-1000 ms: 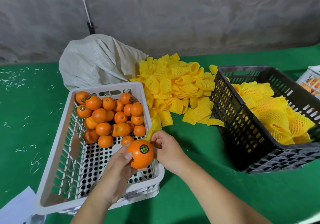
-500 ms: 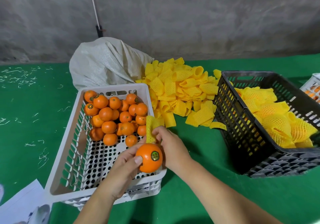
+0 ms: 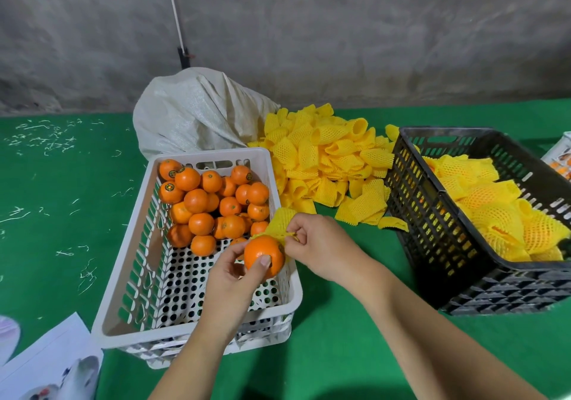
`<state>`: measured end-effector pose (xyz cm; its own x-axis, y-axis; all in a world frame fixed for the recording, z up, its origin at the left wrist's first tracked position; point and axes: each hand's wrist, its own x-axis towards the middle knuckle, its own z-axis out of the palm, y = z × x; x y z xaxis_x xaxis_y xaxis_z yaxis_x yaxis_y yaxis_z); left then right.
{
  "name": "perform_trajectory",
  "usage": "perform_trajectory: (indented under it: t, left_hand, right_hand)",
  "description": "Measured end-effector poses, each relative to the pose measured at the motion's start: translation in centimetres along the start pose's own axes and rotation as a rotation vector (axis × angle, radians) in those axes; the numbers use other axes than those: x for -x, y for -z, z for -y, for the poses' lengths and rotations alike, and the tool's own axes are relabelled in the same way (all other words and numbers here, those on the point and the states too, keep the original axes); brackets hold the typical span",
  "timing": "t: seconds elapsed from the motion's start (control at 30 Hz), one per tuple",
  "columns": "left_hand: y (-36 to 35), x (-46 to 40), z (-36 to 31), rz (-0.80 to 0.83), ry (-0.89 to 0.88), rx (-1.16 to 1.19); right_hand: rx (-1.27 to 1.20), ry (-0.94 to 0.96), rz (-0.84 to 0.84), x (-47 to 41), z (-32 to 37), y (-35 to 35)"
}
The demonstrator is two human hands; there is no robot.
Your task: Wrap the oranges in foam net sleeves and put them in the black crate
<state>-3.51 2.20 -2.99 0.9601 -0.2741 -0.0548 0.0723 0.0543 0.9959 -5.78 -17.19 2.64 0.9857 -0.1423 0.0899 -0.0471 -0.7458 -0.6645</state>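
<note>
My left hand (image 3: 230,279) grips an orange (image 3: 262,253) over the right rim of the white crate (image 3: 129,276). My right hand (image 3: 318,245) pinches a yellow foam net sleeve (image 3: 279,223) whose lower edge touches the top of that orange. Several bare oranges (image 3: 213,202) fill the far half of the white crate. To the right stands the black crate (image 3: 432,223), holding several oranges wrapped in yellow sleeves (image 3: 500,211). A heap of loose yellow sleeves (image 3: 327,158) lies between the two crates.
A grey-white woven sack (image 3: 197,112) lies behind the white crate against the concrete wall. Green cloth (image 3: 340,353) covers the table. White paper sheets (image 3: 46,362) lie at the near left corner. A second white crate's corner (image 3: 560,158) shows at the far right edge.
The orange has turned in my left hand so its sticker faces away. My right hand has brought the sleeve down onto the orange's top.
</note>
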Motion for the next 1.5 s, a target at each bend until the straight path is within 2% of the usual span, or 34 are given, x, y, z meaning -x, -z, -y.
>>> perform_trajectory:
  t: [0.23, 0.37, 0.47, 0.6, 0.67, 0.87, 0.93, 1.1, 1.33, 1.5]
  left_hand:
    - [-0.8, 0.2, 0.0, -0.115, -0.08, -0.122]
    - [-0.6, 0.0, 0.2, -0.101, -0.076, -0.018]
    - [-0.2, 0.0, 0.1, -0.012, -0.108, -0.001]
    - [0.2, -0.3, -0.1, 0.057, -0.048, 0.152]
    - [0.5, -0.5, 0.0, 0.058, -0.004, 0.214]
    - [0.9, -0.7, 0.2, 0.119, 0.069, 0.258]
    - [1.0, -0.8, 0.1, 0.148, 0.096, 0.277]
    - [1.1, -0.9, -0.1, 0.172, 0.129, 0.293]
    - [1.0, -0.9, -0.2, 0.162, 0.148, 0.259]
    - [0.7, -0.9, -0.5, 0.147, 0.148, 0.243]
  right_hand:
    - [0.205, 0.172, -0.095, 1.5, 3.5, -0.3]
    - [0.401, 0.361, -0.304, 2.9, 3.3, -1.9]
    - [0.278, 0.433, -0.384, 3.8, 2.3, -3.8]
    - [-0.059, 0.276, -0.329, 3.3, 1.1, -4.4]
    - [-0.037, 0.284, -0.319, 2.8, 0.9, -4.5]
    - [0.067, 0.368, -0.455, 1.7, 0.5, -4.7]
    - [0.069, 0.39, -0.423, 1.2, 0.3, -4.1]
    - [-0.076, 0.353, -0.129, 0.3, -0.3, -2.4]
    - [-0.148, 0.286, -0.123, -0.2, -0.5, -1.9]
    - [-0.315, 0.143, -0.079, -0.1, -0.1, -0.8]
